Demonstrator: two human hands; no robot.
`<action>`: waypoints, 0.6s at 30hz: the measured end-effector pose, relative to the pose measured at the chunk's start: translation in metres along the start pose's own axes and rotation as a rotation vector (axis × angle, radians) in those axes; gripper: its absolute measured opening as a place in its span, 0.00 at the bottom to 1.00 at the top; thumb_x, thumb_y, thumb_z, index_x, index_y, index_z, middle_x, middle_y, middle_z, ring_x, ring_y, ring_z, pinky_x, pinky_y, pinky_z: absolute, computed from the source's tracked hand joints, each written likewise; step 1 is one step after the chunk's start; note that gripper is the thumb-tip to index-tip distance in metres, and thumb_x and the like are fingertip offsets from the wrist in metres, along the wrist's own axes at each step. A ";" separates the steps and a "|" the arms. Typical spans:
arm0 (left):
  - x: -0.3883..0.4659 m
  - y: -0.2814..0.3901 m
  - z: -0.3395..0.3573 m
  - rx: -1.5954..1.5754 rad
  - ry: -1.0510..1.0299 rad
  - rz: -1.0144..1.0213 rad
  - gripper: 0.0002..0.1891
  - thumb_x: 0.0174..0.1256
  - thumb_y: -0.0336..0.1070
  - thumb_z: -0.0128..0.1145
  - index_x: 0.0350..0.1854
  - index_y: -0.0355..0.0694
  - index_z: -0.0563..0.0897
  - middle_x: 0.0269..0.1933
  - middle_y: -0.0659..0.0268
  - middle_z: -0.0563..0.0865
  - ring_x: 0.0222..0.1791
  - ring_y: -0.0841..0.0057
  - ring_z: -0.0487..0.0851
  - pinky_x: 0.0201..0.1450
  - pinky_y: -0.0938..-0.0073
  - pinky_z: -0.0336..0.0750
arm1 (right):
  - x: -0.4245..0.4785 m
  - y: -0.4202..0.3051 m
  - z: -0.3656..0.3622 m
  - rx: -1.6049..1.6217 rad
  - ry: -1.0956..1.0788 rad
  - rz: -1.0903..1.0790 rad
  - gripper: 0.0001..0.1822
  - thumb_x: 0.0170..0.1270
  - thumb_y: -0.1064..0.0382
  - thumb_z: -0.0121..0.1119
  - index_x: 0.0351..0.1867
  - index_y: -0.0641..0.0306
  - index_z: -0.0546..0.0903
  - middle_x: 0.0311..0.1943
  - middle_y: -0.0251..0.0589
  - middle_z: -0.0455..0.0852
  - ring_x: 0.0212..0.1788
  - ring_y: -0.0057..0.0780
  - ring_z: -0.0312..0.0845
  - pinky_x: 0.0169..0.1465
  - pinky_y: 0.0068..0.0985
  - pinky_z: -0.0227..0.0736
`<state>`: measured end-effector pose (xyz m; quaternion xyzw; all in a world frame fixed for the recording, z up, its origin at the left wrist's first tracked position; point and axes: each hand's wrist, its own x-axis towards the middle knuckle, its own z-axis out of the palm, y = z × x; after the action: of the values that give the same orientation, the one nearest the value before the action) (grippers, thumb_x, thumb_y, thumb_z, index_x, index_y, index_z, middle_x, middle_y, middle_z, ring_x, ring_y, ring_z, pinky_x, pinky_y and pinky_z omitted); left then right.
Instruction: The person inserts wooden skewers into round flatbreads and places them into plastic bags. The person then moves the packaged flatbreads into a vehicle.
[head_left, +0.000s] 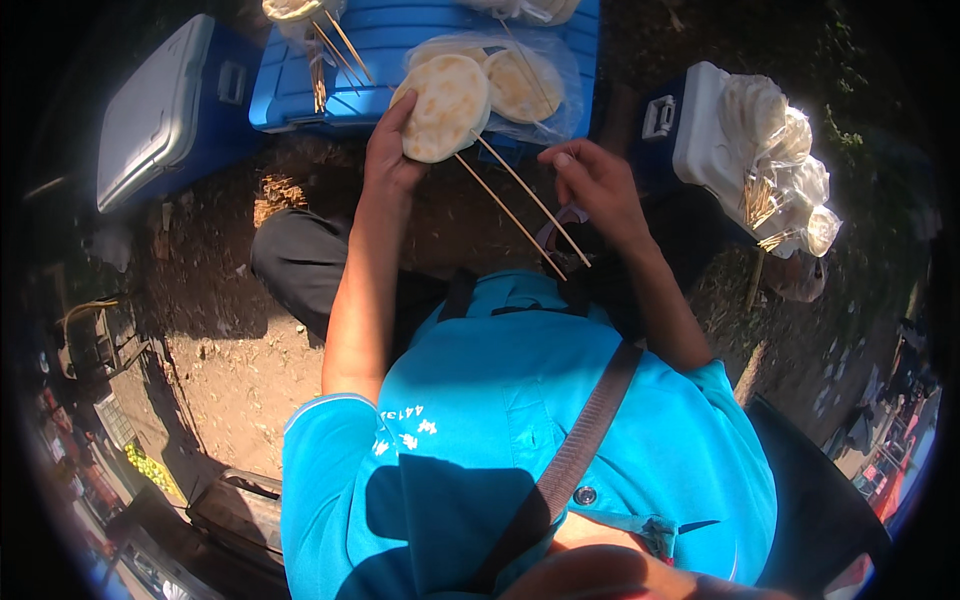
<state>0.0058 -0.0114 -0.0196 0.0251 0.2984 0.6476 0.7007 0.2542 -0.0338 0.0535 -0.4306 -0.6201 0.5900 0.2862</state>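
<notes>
My left hand (394, 142) holds a round flatbread (442, 105) with browned patches, thumb over its left edge. Two thin wooden skewers (517, 206) stick out of the bread's lower edge and slant toward my lap. To the right of the skewers is my right hand (596, 180), its fingers loosely bent and nothing visible in them. Behind the held bread, more flatbreads (525, 86) lie in a clear plastic bag (562, 120) on a blue cooler box (382, 45). One thin stick crosses the bagged bread.
Bagged flatbread on skewers (296, 9) rests at the blue box's far left. A white-lidded cooler (157, 112) stands left. Another cooler (697, 127) at right carries several bagged breads (757, 112) with sticks. A bundle of sticks (279, 199) is near my left knee.
</notes>
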 end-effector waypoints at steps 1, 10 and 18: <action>-0.001 0.001 0.000 -0.013 -0.002 -0.007 0.20 0.60 0.33 0.56 0.54 0.34 0.69 0.48 0.56 0.80 0.47 0.65 0.80 0.50 0.61 0.76 | -0.001 -0.005 0.004 0.015 -0.016 0.011 0.13 0.65 0.59 0.49 0.44 0.65 0.77 0.18 0.27 0.74 0.21 0.11 0.68 0.25 0.10 0.61; -0.005 0.031 0.011 0.282 0.151 0.351 0.17 0.59 0.34 0.56 0.50 0.35 0.74 0.46 0.60 0.80 0.44 0.71 0.80 0.48 0.72 0.75 | 0.007 -0.016 0.032 -0.030 -0.373 0.069 0.17 0.63 0.61 0.53 0.51 0.67 0.73 0.19 0.27 0.73 0.22 0.11 0.69 0.25 0.12 0.63; -0.005 0.119 -0.025 0.304 0.166 0.530 0.20 0.65 0.49 0.47 0.54 0.43 0.69 0.50 0.55 0.78 0.46 0.62 0.81 0.41 0.65 0.80 | 0.132 -0.038 0.083 0.061 -0.374 -0.168 0.13 0.64 0.61 0.52 0.45 0.66 0.75 0.18 0.27 0.73 0.19 0.09 0.64 0.22 0.09 0.55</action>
<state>-0.1120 -0.0061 0.0118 0.1534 0.4310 0.7553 0.4692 0.1137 0.0434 0.0590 -0.2516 -0.6781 0.6523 0.2268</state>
